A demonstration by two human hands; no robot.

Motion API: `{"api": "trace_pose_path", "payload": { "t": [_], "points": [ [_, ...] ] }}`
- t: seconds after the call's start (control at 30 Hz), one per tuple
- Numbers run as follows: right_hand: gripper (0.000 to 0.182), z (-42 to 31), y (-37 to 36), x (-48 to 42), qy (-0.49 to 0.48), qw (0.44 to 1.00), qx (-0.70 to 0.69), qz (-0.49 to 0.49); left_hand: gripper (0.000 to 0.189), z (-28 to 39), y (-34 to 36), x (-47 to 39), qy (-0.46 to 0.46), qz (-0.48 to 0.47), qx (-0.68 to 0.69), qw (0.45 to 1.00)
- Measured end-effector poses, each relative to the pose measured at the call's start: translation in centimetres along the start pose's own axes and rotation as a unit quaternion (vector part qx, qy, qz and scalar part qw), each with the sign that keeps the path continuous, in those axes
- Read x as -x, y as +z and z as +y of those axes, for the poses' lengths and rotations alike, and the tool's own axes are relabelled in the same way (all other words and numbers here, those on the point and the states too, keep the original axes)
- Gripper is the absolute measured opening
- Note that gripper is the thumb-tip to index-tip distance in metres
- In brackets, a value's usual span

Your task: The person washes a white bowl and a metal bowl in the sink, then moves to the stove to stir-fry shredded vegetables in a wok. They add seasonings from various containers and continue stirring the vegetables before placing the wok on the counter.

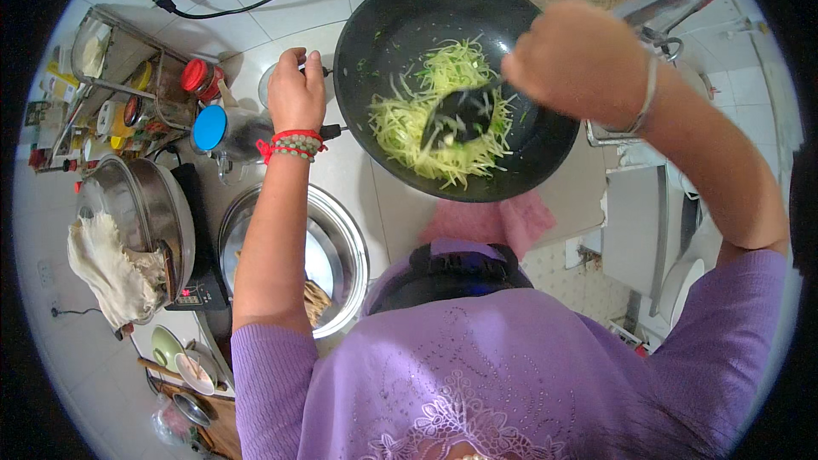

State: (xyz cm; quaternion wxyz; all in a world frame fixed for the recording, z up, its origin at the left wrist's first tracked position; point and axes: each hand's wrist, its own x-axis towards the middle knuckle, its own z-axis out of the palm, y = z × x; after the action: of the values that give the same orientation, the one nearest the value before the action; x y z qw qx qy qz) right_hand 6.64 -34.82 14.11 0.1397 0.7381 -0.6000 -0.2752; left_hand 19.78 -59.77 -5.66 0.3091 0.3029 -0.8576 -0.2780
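Note:
A black wok (358,32) holds shredded pale-green vegetable (409,134), heaped in its middle with bits of darker green. My right hand (578,61), blurred, is closed above the wok's right side around the handle of a black ladle (463,115); most of that handle is hidden. The ladle's bowl lies among the shreds, with some of them in it. At the wok's left side, my left hand (297,92) grips the side handle (331,132), whose black ends show beside the fingers and wrist.
Below my left forearm stands a wide steel basin (354,243) with brown food inside. A blue-lidded glass pitcher (246,134), a red-lidded jar (201,80) and a spice rack (121,86) line the left. Further left, a steel pot (137,198) sits on an induction cooker (198,291). A pink cloth (530,220) lies near me.

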Motion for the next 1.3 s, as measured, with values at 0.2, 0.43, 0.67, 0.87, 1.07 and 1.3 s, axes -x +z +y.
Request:
{"api": "trace_pose_path", "payload": {
  "t": [0.2,0.43,0.67,0.87,1.07,1.3],
  "points": [
    [0.008,-1.3,6.7,-2.8,0.046,0.991,-0.043,-0.121,0.033,0.6,0.2,-0.4,-0.006,-0.014,-0.008,1.0],
    [0.011,4.3,5.5,-1.2,0.252,0.951,0.003,-0.178,0.033,0.2,-0.2,-0.2,-0.015,0.002,-0.002,1.0],
    [0.03,4.7,13.8,-1.7,0.344,0.875,-0.178,-0.29,0.032,1.1,-0.1,0.0,-0.014,0.001,0.001,1.0],
    [0.032,0.5,13.9,-6.1,0.236,0.925,-0.266,-0.133,0.031,0.6,-0.4,-0.1,-0.01,0.004,-0.008,1.0],
    [0.019,2.3,8.7,-3.0,0.039,0.991,-0.119,0.041,0.031,0.0,0.1,0.0,-0.006,0.013,0.013,1.0],
    [0.006,1.8,1.5,2.5,0.012,1.0,-0.004,0.016,0.033,0.1,0.2,0.1,-0.009,0.013,-0.001,1.0]
  ]
}}
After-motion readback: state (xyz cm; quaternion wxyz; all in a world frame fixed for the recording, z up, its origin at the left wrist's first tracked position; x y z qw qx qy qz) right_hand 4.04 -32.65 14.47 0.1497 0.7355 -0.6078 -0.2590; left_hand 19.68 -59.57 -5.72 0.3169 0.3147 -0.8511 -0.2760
